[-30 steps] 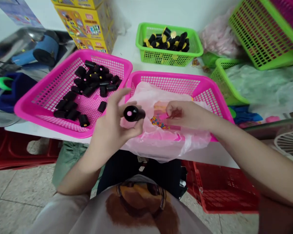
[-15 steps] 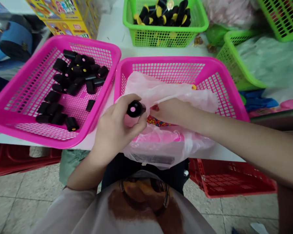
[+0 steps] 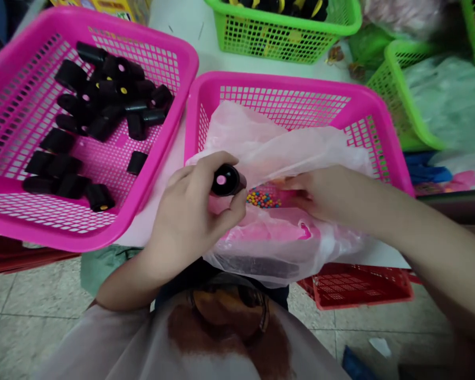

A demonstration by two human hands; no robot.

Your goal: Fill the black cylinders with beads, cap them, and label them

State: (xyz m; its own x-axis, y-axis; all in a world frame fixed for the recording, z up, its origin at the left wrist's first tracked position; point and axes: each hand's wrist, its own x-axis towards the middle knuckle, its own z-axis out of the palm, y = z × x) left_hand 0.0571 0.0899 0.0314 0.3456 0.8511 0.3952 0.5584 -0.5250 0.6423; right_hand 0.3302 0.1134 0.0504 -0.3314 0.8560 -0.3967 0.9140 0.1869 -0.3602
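Note:
My left hand (image 3: 198,206) is closed round a short black cylinder (image 3: 234,178), whose round end faces me with a pink dot (image 3: 221,180) in its middle. Just right of it, small multicoloured beads (image 3: 263,199) show in the opening of a thin, whitish plastic bag (image 3: 261,253). The bag lines a pink basket (image 3: 288,82) and hangs over its front edge. My right hand (image 3: 320,192) reaches into the opening from the right, fingers curled beside the beads. What those fingertips grip is hidden.
On the left a second pink basket (image 3: 136,224) contains several black cylinders (image 3: 103,124), some with pink or yellow dots. Behind stands a green basket (image 3: 273,42) of black and yellow pieces. Another green basket (image 3: 409,111) with plastic bags is at right; a red crate (image 3: 364,287) sits below.
My right hand has drawn back to the right, away from the left hand, and more beads show between them. The left hand still grips the black cylinder. The view has shifted.

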